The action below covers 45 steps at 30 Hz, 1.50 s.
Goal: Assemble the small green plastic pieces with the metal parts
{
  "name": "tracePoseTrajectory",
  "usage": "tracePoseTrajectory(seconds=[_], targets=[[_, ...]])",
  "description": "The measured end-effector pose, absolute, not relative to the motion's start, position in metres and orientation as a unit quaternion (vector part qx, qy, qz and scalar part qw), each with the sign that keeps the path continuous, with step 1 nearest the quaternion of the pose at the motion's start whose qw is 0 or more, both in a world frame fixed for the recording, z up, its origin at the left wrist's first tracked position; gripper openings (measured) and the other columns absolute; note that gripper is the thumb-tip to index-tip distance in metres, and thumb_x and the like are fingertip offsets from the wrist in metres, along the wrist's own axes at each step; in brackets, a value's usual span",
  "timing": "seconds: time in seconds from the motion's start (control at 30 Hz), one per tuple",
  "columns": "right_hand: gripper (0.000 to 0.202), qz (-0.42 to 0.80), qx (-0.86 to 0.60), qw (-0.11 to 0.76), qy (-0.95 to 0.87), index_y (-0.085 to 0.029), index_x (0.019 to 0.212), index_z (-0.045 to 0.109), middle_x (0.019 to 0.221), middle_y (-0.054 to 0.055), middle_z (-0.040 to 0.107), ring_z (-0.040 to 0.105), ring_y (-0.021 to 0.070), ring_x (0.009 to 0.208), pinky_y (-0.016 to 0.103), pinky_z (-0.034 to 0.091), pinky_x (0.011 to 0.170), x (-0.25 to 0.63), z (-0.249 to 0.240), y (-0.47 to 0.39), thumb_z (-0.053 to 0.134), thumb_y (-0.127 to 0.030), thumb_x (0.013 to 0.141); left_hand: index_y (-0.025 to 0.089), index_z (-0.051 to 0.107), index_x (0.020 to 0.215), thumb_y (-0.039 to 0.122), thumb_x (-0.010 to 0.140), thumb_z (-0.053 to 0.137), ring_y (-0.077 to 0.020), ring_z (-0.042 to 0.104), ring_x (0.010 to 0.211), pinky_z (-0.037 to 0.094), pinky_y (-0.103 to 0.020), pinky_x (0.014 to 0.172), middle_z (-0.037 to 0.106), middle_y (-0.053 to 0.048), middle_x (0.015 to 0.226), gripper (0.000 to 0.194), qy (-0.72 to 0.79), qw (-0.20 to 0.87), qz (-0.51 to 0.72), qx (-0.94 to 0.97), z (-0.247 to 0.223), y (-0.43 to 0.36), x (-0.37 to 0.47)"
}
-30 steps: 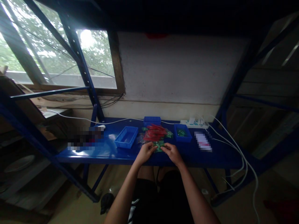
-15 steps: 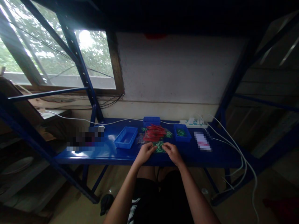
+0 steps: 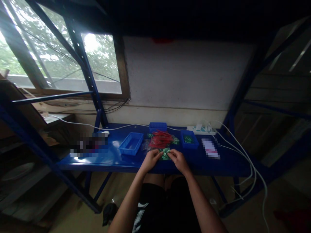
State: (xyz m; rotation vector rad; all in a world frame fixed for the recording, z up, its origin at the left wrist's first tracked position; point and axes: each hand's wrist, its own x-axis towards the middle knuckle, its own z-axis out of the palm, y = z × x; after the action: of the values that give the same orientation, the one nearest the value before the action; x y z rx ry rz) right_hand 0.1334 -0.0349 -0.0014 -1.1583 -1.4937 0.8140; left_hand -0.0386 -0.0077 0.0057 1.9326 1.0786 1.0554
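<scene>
My left hand [image 3: 152,158] and my right hand [image 3: 179,160] face each other above the front of the blue table [image 3: 97,163]. Thumb and fingers of each are pinched together at a heap of small green pieces [image 3: 165,156]. Something pale green shows between the fingertips, too small to name. Just behind the hands lies a pile of red strip-like pieces [image 3: 160,139]. Clear plastic [image 3: 146,144] lies at its left, and more green pieces [image 3: 175,139] lie at its right.
An open blue bin [image 3: 123,150] stands left. A second blue bin [image 3: 193,146] at right holds green pieces; another blue bin [image 3: 157,125] sits behind the red pile. A white power strip [image 3: 201,130] with cables lies at the back right. Blue rack posts [image 3: 91,81] frame the table.
The fingertips have shifted slightly over the green heap, and the pale green bit between them shows more plainly. The view has tilted a little; the bins and red pile stay put.
</scene>
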Motion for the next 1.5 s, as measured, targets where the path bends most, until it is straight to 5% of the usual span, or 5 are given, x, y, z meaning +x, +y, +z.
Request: tracePoseTrajectory(seconds=[0.27, 0.7, 1.1, 1.5], targets=[[0.022, 0.337, -0.490, 0.535, -0.601, -0.021, 0.075, 0.057, 0.064, 0.000, 0.059, 0.055, 0.0165, 0.061, 0.027, 0.042, 0.056, 0.134, -0.002, -0.034, 0.055, -0.042, 0.078, 0.014, 0.051, 0.069, 0.044, 0.079, 0.055, -0.0102, 0.037, 0.058, 0.029, -0.022, 0.055, 0.044, 0.003, 0.062, 0.032, 0.371, 0.375, 0.369, 0.765, 0.007, -0.009, -0.038], [0.020, 0.403, -0.455, 0.546, -0.576, -0.020, 0.081, 0.061, 0.075, 0.002, 0.067, 0.062, 0.0190, 0.071, 0.028, 0.046, 0.061, 0.133, 0.003, -0.038, 0.064, -0.038, 0.071, 0.014, 0.052, 0.062, 0.045, 0.084, 0.047, -0.0110, 0.041, 0.056, 0.031, -0.023, 0.055, 0.049, 0.001, 0.059, 0.039, 0.360, 0.381, 0.363, 0.770, 0.002, -0.006, -0.039], [0.021, 0.398, -0.474, 0.540, -0.570, -0.019, 0.070, 0.058, 0.060, -0.002, 0.058, 0.053, 0.0145, 0.059, 0.025, 0.038, 0.055, 0.134, 0.002, -0.035, 0.064, -0.040, 0.070, 0.015, 0.050, 0.057, 0.056, 0.083, 0.043, -0.0111, 0.041, 0.053, 0.031, -0.023, 0.053, 0.049, 0.001, 0.055, 0.049, 0.403, 0.386, 0.388, 0.733, 0.008, -0.008, -0.038], [0.026, 0.368, -0.479, 0.513, -0.611, -0.021, 0.060, 0.042, 0.054, -0.006, 0.040, 0.039, 0.0110, 0.053, 0.023, 0.031, 0.053, 0.133, 0.002, -0.035, 0.056, -0.039, 0.074, 0.014, 0.053, 0.063, 0.049, 0.079, 0.052, -0.0097, 0.037, 0.054, 0.027, -0.022, 0.051, 0.045, 0.002, 0.057, 0.039, 0.365, 0.396, 0.390, 0.747, 0.013, -0.012, -0.039]])
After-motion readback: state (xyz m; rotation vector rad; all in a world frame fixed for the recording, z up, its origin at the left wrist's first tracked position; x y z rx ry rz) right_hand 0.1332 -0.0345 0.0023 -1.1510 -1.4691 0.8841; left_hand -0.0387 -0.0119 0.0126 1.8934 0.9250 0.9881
